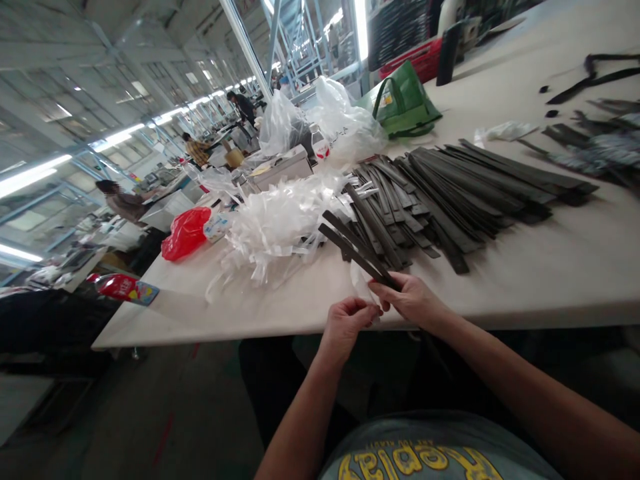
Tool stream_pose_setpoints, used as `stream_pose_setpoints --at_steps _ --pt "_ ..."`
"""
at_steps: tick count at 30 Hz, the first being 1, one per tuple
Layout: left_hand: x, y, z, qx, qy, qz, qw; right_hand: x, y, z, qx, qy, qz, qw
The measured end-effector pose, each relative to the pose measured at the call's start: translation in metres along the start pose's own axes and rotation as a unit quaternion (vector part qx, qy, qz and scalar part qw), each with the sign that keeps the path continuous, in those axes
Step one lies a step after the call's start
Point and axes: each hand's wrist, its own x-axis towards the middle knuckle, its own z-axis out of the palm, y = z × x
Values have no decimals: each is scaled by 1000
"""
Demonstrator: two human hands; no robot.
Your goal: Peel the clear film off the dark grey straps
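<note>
My right hand (413,297) is closed around a few long dark grey strips (357,253), whose far ends point up and left over the table. Close beside it, my left hand (350,320) pinches a thin translucent white strip (360,280) near the table's front edge. Just beyond my hands lies a spread of loose dark strips (450,187), fanned out side by side. To its left sits a tangled heap of translucent white strips (285,213). What the fingertips touch on their undersides is hidden.
A red plastic bag (186,233) and a red-labelled bottle (127,288) are at the table's left. Behind stand clear plastic bags (345,123), a small bottle (319,143) and a green bag (405,103). More dark strips (610,143) lie far right. Other people work in the background.
</note>
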Motion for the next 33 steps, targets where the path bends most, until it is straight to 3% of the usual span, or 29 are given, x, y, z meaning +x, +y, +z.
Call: stream_pose_setpoints --at_steps 8,18,22,29,33 --pt "-4 -3 1 -13 -16 4 1000 -2 -2 6 -34 -51 2 998" --pt "-13 -6 5 -50 5 -58 997 -8 -4 -6 -126 -8 -48 991" --pt "-10 -11 3 -38 -22 -78 996 -9 -3 -9 -156 -4 -71 985" --pt "-8 -6 2 59 -93 -38 993 -13 -2 -8 -189 1 -90 978" --pt "-8 -4 5 65 -86 -52 993 -17 -3 -10 -172 -4 -86 981"
